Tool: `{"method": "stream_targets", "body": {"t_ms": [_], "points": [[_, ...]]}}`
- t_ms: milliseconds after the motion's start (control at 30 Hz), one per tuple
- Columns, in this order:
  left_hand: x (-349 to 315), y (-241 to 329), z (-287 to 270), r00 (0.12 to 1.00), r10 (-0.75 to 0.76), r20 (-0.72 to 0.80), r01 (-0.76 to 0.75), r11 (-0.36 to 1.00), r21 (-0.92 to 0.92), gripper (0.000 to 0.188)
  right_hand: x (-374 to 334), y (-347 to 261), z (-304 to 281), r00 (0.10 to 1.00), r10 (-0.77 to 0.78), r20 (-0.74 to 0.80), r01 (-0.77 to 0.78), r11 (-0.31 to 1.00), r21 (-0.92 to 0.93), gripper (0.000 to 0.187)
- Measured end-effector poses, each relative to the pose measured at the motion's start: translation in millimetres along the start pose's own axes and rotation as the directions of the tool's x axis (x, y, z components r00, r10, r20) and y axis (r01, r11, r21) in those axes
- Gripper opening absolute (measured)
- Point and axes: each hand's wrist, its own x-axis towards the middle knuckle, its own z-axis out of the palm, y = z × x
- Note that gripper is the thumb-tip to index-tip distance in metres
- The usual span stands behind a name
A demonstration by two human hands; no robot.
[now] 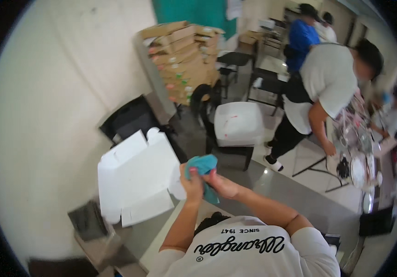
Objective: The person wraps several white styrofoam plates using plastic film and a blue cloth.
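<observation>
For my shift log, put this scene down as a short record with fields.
Left grip: closed on a soft teal item, likely cloth
Right grip: closed on the same item
Left side: opened white carton, flaps spread
Ahead: white squarish item on a black chair
Farther back: stacked brown boxes
Right side: co-worker in white shirt, bending forward

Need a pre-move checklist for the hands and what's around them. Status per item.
1. Left hand on blue-green bundle: ok, gripping it.
2. Right hand on the same bundle: ok, fingers against it.
3. Bundle spread flat: not ok, bunched between the hands.
4. White carton shut: not ok, open with flaps spread.
5. Co-worker in the white shirt clear of the hands: ok, standing apart at right.
6. Anything inside the bundle: cannot tell.
</observation>
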Motion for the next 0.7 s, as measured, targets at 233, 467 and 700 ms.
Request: {"method": "stream_targets", "body": {"t_ms": [233,467,700], "points": [[-1.2,-8.4,30.6,0.919,-0.204,0.338,0.276,0.944,-0.179,0.056,41.1,22.8,-34.1,0.874,-0.014,-0.485,0.199,0.922,0.332,0.052],[27.3,-16.8,43.1,0.773,-0.511,0.376,0.616,0.748,-0.247,0.040,36.2,25.9,-29.6,0.900,0.341,-0.271,0.033,0.565,0.824,0.049],[62.2,-28.8,35.7,0.709,-0.609,0.357,0.696,0.685,-0.215,0.026,27.0,16.5,-46.4,0.656,-0.667,0.354,0.352,-0.144,-0.925,0.038]]}}
